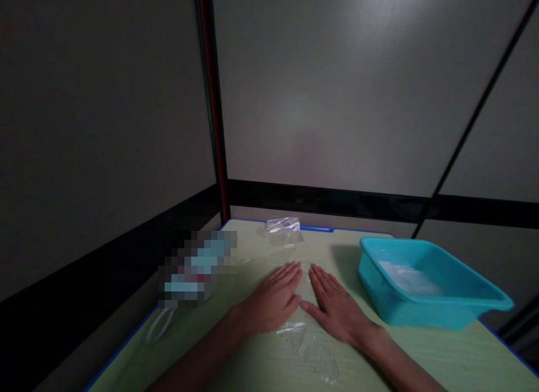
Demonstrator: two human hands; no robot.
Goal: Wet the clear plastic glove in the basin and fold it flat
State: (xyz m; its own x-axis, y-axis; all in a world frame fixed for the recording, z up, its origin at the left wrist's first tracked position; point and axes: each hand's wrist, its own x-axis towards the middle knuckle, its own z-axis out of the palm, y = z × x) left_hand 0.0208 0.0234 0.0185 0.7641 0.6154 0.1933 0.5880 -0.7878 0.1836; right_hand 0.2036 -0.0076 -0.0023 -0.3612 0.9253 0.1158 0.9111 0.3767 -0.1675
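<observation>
A thin clear plastic sheet or bag lies on the pale green table, its lower part wrinkled below my hands. My left hand rests flat on it, fingers stretched out and pointing forward. Beside it, my right hand also lies flat with the thumb spread toward the left one. A narrow gap separates the two hands, and neither grips anything. Farther back, a crumpled shiny piece of clear plastic sits near the table's far edge.
A turquoise basin stands on the right with white, translucent material inside. On the left is a blurred-out light blue item with a white loop. Grey wall panels rise behind the table.
</observation>
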